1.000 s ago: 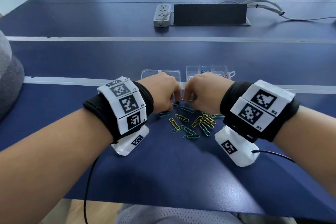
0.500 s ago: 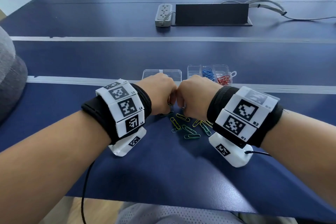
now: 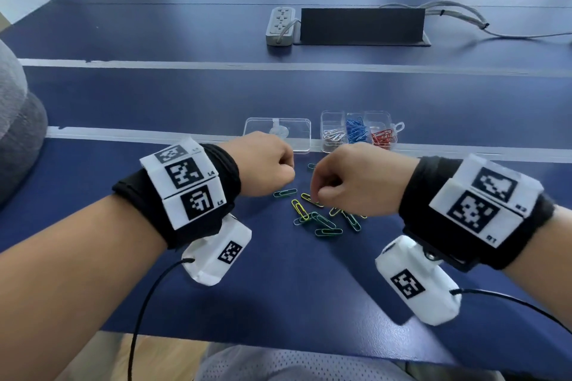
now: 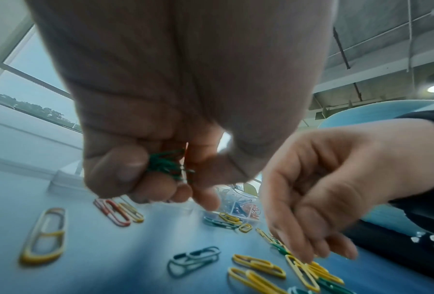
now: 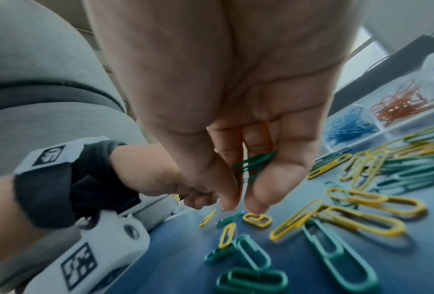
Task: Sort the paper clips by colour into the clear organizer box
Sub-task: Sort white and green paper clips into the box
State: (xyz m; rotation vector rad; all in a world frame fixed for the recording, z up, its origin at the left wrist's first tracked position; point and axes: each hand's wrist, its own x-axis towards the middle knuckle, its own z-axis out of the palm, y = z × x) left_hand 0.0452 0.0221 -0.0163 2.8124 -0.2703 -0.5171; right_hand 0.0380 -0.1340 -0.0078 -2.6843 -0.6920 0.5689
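Loose yellow and green paper clips (image 3: 322, 216) lie scattered on the blue table (image 3: 278, 297). Just behind them stands the clear organizer box (image 3: 322, 133), with silver, blue (image 3: 354, 130) and red clips (image 3: 382, 138) in separate compartments. My left hand (image 3: 286, 168) hovers left of the pile, curled round a bunch of green clips (image 4: 165, 165). My right hand (image 3: 314, 192) reaches down onto the pile. It pinches a few green clips (image 5: 253, 167) under the thumb, while its fingertips (image 5: 254, 206) come down near a yellow clip (image 5: 257, 218).
The box's clear lid (image 3: 278, 133) lies flat to the left of it. A power strip (image 3: 280, 25) and a black cable cover (image 3: 360, 25) sit far back, with cables trailing right. A grey cushion (image 3: 15, 133) is at the left edge.
The hands met knuckle to knuckle over the pile half a second ago and have since parted. The right hand has shifted right and down onto the clips, uncovering the box.
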